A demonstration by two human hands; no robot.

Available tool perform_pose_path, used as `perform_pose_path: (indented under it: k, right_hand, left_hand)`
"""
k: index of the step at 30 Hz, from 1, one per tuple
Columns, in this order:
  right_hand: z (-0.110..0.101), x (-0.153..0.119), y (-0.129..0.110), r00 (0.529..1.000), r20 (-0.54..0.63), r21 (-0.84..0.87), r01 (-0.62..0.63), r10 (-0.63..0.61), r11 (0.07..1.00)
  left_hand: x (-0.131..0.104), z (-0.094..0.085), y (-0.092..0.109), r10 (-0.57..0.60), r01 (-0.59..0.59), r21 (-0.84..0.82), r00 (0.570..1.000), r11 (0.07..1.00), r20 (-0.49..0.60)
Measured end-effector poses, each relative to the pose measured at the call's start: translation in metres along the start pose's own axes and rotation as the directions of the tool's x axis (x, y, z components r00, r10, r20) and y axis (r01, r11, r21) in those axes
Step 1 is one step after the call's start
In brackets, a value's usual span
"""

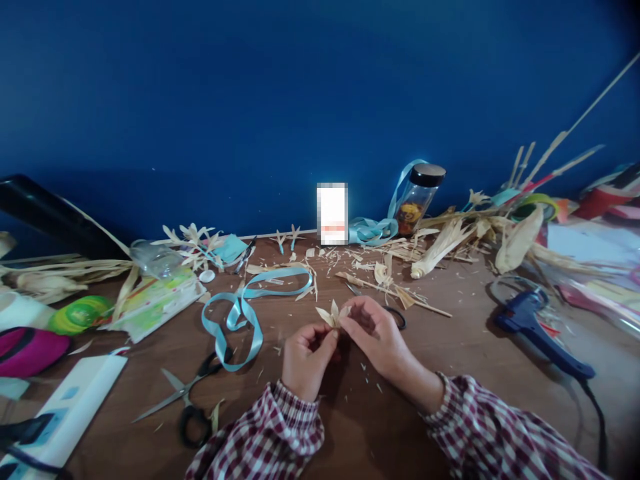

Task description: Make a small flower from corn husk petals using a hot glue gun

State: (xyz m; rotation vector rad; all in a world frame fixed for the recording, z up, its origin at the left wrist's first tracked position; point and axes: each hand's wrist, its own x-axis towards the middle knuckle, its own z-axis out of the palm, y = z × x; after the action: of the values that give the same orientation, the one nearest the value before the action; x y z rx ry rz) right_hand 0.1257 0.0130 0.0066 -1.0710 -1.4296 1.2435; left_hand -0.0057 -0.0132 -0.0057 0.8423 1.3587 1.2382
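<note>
table (465,340): scissors (187,392) left | ribbon (257,339) behind them | glue gun (549,345) right

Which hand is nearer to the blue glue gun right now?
The right hand. It is to the left of the blue glue gun, fingers at the small husk flower. The left hand is farther left, pinching the flower's base.

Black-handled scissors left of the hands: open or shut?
Open. The scissors lie on the table with their blades spread apart in a V, and the black handle loops stand apart too.
</note>
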Motion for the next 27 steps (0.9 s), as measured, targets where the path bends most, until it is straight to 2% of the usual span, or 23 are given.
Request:
perform_pose_path:
  k: [4, 9, 12, 16, 21, 27]
  right_hand:
    - [-0.002, -0.001, 0.000, 0.994, -0.061, -0.112, 0.085, -0.092, 0.990]
    - [-0.005, 0.000, -0.006, 0.963, -0.045, -0.289, 0.241, -0.265, 0.926]
    - [-0.005, 0.000, -0.006, 0.964, -0.033, -0.310, 0.242, -0.265, 0.919]
    - [-0.006, 0.000, -0.004, 0.970, -0.018, -0.314, 0.223, -0.241, 0.923]
    - [-0.010, 0.000, -0.003, 0.918, 0.029, -0.385, 0.375, -0.395, 0.843]
    - [-0.012, -0.003, -0.003, 0.868, 0.108, -0.472, 0.473, -0.484, 0.744]
  left_hand:
    - [-0.001, 0.000, 0.000, -0.004, 0.004, 0.013, 1.000, 1.000, 0.005]
    - [-0.001, 0.000, 0.001, -0.004, 0.004, 0.025, 1.000, 1.000, -0.008]
    - [-0.001, 0.001, 0.003, -0.004, 0.004, 0.006, 1.000, 1.000, 0.013]
    - [-0.002, 0.001, 0.004, 0.010, -0.013, 0.068, 0.999, 0.998, 0.039]
    - [-0.001, 0.001, 0.002, 0.018, -0.015, 0.143, 1.000, 0.990, -0.022]
    - [-0.001, 0.002, 0.002, 0.091, -0.076, 0.179, 0.993, 0.981, -0.077]
